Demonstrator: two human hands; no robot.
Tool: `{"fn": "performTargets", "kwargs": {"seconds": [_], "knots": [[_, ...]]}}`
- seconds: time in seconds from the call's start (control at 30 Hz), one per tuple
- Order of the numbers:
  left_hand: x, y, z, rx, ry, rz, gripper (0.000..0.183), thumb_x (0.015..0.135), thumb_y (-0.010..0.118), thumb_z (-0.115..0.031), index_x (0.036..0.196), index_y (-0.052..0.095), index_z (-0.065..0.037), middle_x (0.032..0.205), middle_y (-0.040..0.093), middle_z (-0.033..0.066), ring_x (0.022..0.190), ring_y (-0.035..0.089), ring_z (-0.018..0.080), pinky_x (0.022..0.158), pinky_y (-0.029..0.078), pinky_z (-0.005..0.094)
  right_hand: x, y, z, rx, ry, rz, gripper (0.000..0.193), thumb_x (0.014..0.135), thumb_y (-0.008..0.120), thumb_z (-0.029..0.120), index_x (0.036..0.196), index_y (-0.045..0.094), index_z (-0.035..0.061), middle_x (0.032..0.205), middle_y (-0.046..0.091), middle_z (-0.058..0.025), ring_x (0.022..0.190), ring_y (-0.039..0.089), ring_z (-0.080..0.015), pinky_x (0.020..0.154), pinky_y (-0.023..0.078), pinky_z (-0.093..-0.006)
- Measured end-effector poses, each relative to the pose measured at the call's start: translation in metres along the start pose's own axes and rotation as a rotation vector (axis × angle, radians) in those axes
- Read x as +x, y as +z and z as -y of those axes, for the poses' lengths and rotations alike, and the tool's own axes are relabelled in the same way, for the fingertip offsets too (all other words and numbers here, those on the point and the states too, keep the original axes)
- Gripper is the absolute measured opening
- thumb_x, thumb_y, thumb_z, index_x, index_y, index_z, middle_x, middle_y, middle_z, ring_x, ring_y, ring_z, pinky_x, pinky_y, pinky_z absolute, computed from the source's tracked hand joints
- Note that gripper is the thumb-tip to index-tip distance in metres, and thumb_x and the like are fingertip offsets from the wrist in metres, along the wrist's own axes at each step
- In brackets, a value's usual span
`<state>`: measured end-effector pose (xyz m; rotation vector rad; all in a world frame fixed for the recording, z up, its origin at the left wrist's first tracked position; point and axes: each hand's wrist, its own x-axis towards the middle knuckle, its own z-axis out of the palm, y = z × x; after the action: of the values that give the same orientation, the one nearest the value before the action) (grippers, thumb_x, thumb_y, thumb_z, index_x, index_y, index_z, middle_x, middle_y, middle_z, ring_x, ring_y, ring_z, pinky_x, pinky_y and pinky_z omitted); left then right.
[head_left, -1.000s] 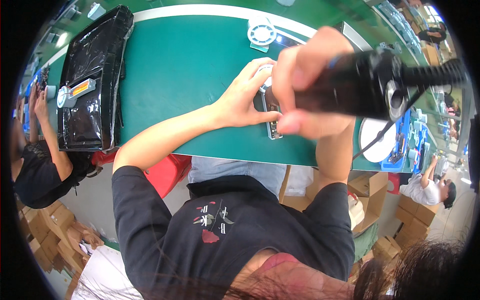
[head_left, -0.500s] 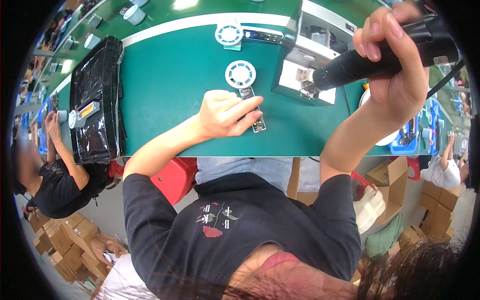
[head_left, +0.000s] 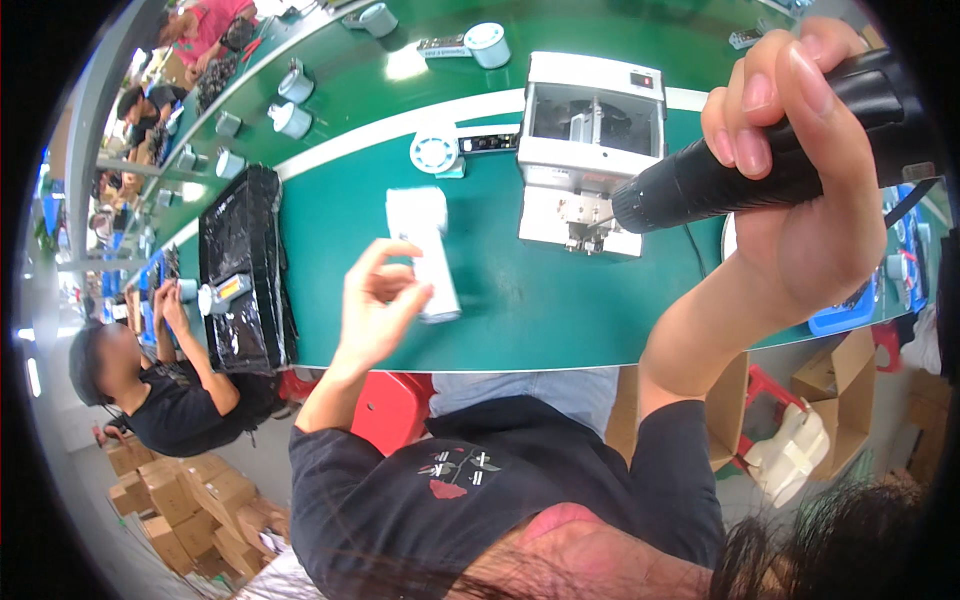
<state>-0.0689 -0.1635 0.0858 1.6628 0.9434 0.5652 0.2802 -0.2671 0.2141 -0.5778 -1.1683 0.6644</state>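
My right hand [head_left: 800,130] is wrapped round a black electric screwdriver [head_left: 690,188], held slanting with its nose down to the left. That nose is at the metal outlet of a silver screw feeder [head_left: 592,165]. Whether the bit touches a screw is too small to tell. A white handheld fan [head_left: 436,270] is on the green table, its plain casing upward and slightly blurred. My left hand [head_left: 375,305] is at the fan's left edge, index finger and thumb apart over the casing, the other fingers curled.
Behind the fan lies another white fan [head_left: 434,152] with its circuit board showing. A black plastic-wrapped case [head_left: 245,270] stands at the left, a small fan part on it. Several fan pieces line the far green bench [head_left: 340,75]. A co-worker [head_left: 165,385] sits at left.
The fan now shows its plain white casing instead of its open board. My left hand has moved left, fingers spreading. The screwdriver stays at the feeder; the view has shifted.
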Motion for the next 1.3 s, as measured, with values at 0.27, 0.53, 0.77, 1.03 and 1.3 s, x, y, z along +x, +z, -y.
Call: {"fn": "performTargets", "kwargs": {"seconds": [0.27, 0.53, 0.77, 1.03, 1.3], "knots": [[0.259, -0.079, -0.045, 0.571, 0.44, -0.078, 0.029, 0.096, 0.064, -0.001, 0.122, 0.075, -0.006, 0.115, 0.078, 0.0106, 0.099, 0.076, 0.0197, 0.088, 0.058, 0.0329, -0.003, 0.0, 0.007, -0.034, -0.048, -0.127, 0.018, 0.1, 0.061, 0.004, 0.117, 0.054, 0.0046, 0.089, 0.061, -0.0111, 0.064, 0.053, -0.0164, 0.064, 0.045, -0.0334], [0.469, -0.071, 0.02, 1.026, 0.593, 0.063, 0.047, 0.066, 0.059, 0.013, 0.097, 0.084, -0.013, 0.123, 0.075, 0.0133, 0.122, 0.067, 0.0376, 0.11, 0.052, 0.044, 0.006, 0.026, 0.002, -0.179, -0.023, -0.278, 0.028, 0.089, 0.068, -0.001, 0.106, 0.047, 0.0045, 0.076, 0.056, -0.0109, 0.057, 0.052, -0.0146, 0.057, 0.048, -0.0309], [0.453, -0.049, 0.028, 0.937, 0.725, -0.024, 0.043, 0.062, 0.061, 0.013, 0.094, 0.08, -0.009, 0.142, 0.066, 0.0166, 0.141, 0.052, 0.0427, 0.118, 0.045, 0.043, 0.0, 0.026, 0.003, -0.174, -0.011, -0.349, 0.033, 0.085, 0.075, 0.0, 0.105, 0.049, 0.0062, 0.076, 0.06, -0.0095, 0.057, 0.053, -0.012, 0.056, 0.048, -0.0288], [0.387, -0.007, -0.026, 1.139, 0.588, 0.272, 0.074, 0.077, 0.086, -0.011, 0.145, 0.056, -0.015, 0.113, 0.076, 0.0199, 0.113, 0.07, 0.0416, 0.098, 0.055, 0.0512, -0.002, 0.03, 0.004, -0.181, -0.034, -0.203, 0.03, 0.091, 0.069, 0.002, 0.109, 0.045, 0.0062, 0.08, 0.059, -0.0118, 0.057, 0.052, -0.0133, 0.057, 0.049, -0.0305], [0.212, -0.033, -0.095, 0.729, 0.533, -0.088, 0.091, 0.073, 0.086, -0.024, 0.152, 0.045, -0.003, 0.068, 0.072, 0.0146, 0.066, 0.074, 0.0354, 0.069, 0.059, 0.0428, -0.016, 0.026, 0.02, -0.132, -0.119, -0.082, 0.026, 0.096, 0.065, 0.005, 0.114, 0.046, 0.0066, 0.087, 0.059, -0.0108, 0.063, 0.052, -0.0133, 0.061, 0.046, -0.0309]]}}
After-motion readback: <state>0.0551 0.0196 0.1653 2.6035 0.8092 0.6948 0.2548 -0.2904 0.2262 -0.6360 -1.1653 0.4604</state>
